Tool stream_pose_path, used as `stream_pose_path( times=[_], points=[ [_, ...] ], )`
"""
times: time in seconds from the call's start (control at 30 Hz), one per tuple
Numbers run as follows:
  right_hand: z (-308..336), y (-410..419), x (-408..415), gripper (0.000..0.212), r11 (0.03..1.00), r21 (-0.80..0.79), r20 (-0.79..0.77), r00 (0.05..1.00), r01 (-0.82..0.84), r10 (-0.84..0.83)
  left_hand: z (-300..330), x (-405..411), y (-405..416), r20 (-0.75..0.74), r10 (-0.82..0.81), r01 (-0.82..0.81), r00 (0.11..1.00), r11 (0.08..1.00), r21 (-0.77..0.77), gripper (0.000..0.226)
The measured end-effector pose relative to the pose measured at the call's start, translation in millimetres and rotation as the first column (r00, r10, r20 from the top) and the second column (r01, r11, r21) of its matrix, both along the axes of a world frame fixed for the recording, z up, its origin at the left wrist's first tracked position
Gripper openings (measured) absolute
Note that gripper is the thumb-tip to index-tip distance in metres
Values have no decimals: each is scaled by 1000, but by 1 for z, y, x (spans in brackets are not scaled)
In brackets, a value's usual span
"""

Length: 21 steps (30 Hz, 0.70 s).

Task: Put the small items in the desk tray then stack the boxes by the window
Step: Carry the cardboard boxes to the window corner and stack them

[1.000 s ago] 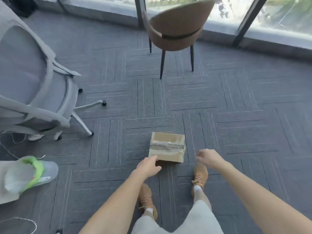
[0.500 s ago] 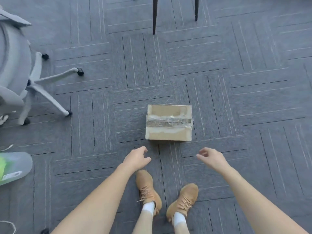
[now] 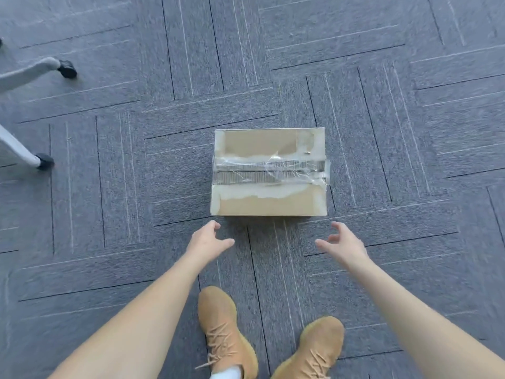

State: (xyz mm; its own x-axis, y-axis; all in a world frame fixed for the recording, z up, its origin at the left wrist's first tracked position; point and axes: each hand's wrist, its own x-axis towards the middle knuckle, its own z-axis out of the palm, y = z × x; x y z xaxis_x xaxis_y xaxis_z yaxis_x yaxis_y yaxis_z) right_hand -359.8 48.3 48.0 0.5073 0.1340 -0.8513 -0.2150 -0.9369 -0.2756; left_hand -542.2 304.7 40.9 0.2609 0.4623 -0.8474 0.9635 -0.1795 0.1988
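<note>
A brown cardboard box [image 3: 269, 172], taped across its torn top, lies flat on the grey carpet in the middle of the view. My left hand [image 3: 207, 240] hovers just below the box's near left corner, fingers spread and loosely curved, holding nothing. My right hand [image 3: 341, 243] hovers below the near right corner in the same way, thumb apart from the fingers. Neither hand touches the box. The window, the desk tray and any small items are out of view.
Two legs of a grey office chair [image 3: 30, 68] with black castors reach in from the left edge. My two tan shoes [image 3: 226, 335] stand on the carpet tiles [image 3: 410, 132] right behind the box.
The view has tipped down and closed in on the box; the brown chair and the window have left the frame. Both hands have spread wider and moved toward the box's near corners.
</note>
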Motion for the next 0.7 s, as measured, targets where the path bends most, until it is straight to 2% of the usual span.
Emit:
stream_pose_path(
  times=[0.1,0.2,0.27,0.33,0.43,0.5,0.57,0.7],
  points=[
    [-43,6,10,88,997,37,7,998,63,-63,-38,3,3,5,35,-35,999,999,38,82],
    [-81,14,20,92,991,93,44,994,91,-96,-74,4,10,58,201,-206,978,975,86,88],
    [-99,19,23,90,984,146,87,989,103,-117,-93,1,15,172,384,-400,907,913,75,85],
    [-112,22,25,86,969,209,99,983,133,-157,-104,3,19,283,485,-503,828,865,-10,84],
    [-128,21,27,83,950,267,105,975,160,-193,-111,15,21,331,544,-541,771,834,-111,76],
    [-133,20,25,88,944,280,89,975,174,-206,-113,20,20,301,631,-600,716,775,-197,71],
    [-134,19,24,96,938,288,60,974,191,-217,-119,20,20,277,662,-627,696,749,-214,70],
    [-127,20,29,90,921,338,63,971,195,-229,-115,18,22,292,612,-584,735,790,-185,75]
  ],
)
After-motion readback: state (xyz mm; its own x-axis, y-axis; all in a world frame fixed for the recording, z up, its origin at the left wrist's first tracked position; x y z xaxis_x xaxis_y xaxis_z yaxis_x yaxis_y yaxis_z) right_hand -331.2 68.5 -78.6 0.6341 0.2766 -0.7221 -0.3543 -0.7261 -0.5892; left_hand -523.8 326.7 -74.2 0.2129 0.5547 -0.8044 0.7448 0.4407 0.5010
